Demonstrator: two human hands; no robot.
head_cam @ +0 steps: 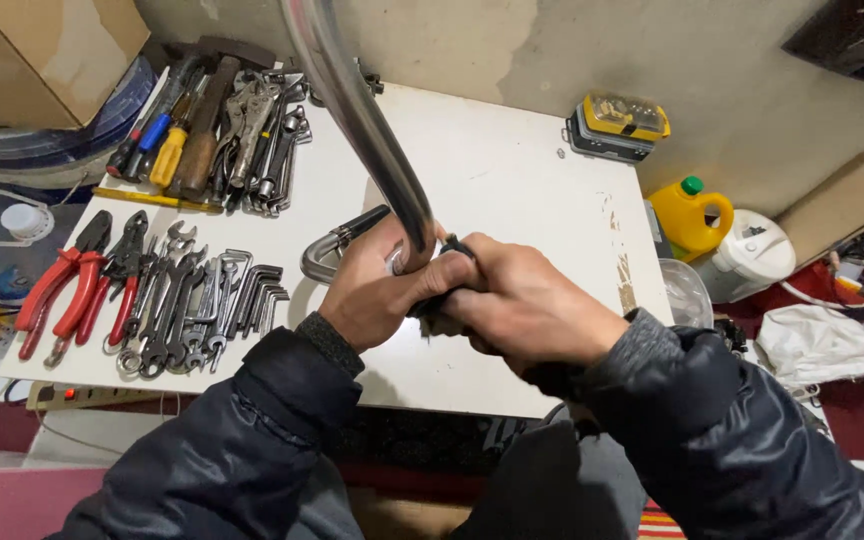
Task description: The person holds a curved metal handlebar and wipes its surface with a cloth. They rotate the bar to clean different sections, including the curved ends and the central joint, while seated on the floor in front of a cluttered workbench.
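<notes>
Nearest the camera, two dark padded sleeves are seen. Above the near edge of the white tabletop [512, 180], the left hand [377, 285] is wrapped around the lower end of a curved chrome tube [367, 120], its fingers clenched on it. Just right of the tube end, the right hand [532, 305] is closed over a dark rag [437, 315], pressed against the same end; what lies under it is hidden, possibly a grip. Left of the tube, spanners [187, 310] and red pliers [62, 290] are laid out, with more tools [212, 130] behind. Beyond the tube, a yellow case [620, 125] and a yellow jug [690, 215] are seen.
</notes>
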